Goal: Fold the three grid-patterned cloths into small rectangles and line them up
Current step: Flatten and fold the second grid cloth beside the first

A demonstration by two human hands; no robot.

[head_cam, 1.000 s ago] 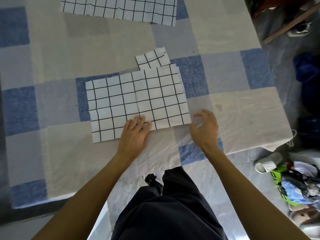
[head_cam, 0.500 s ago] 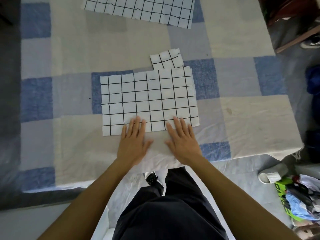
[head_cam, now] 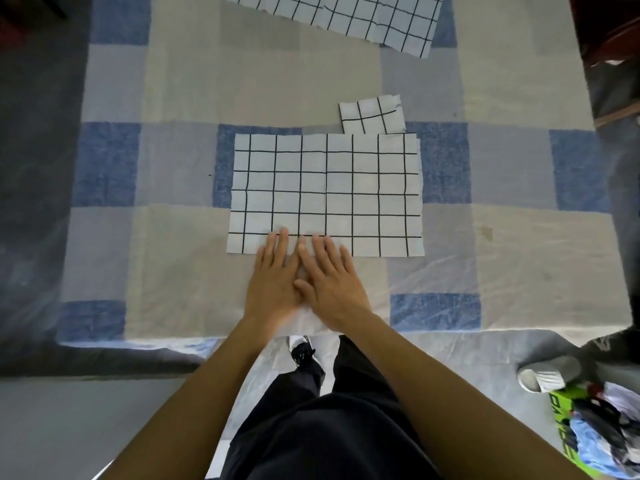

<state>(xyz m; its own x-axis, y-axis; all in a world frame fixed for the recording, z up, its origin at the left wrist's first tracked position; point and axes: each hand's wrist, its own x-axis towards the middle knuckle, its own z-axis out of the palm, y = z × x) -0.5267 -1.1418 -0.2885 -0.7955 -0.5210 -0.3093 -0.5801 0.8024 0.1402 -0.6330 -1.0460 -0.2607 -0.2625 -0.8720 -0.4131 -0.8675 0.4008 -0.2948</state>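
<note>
Over the last second the right hand point(head_cam: 334, 284) had come in from off the cloth's near right corner to lie beside the left hand point(head_cam: 273, 277), so that both were flat, fingers spread, gripping nothing, their thumbs touching and their fingertips pressed on the near edge of the middle cloth point(head_cam: 325, 188). That read as smoothing before a fold, so the task looked about a third done: one cloth finished, one in hand, one untouched. Taking the middle cloth as the landmark, the small folded cloth point(head_cam: 372, 114) sat touching its far right edge, already a compact rectangle, and the third cloth point(head_cam: 363, 19) lay spread out well beyond its far edge, partly cut off by the frame. The middle cloth was a thin white fabric ruled with black lines into squares, lying as a broad rectangle, flat apart from a slight waviness along its left side. Under it the tablecloth point(head_cam: 173, 265) was a soft, faintly creased check of blue, grey and cream blocks, hanging over the table's near edge.
</note>
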